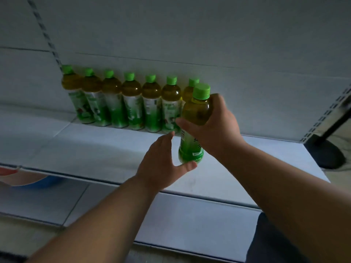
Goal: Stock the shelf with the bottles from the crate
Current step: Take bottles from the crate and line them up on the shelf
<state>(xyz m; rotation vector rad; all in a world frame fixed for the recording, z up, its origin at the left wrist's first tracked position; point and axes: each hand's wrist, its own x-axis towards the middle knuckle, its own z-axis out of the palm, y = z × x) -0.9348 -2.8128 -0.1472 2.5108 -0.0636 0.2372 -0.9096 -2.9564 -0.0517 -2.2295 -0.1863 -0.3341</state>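
A green-capped tea bottle [195, 118] with a green label is held just above the white shelf [95, 149], tilted slightly. My right hand [214, 128] grips it around its upper body. My left hand [163, 164] is open beside its base, thumb under the bottom edge and fingers spread at its left side. Several matching bottles [131, 101] stand upright in a row along the shelf's back wall; the rightmost one [190, 88] is partly hidden behind the held bottle. The crate is not in view.
A lower white shelf [190, 221] juts out beneath. The perforated shelf upright [326, 114] marks the right end, with a black stand base [328, 154] on the floor beyond. A blue and red object [28, 179] shows under the shelf at left.
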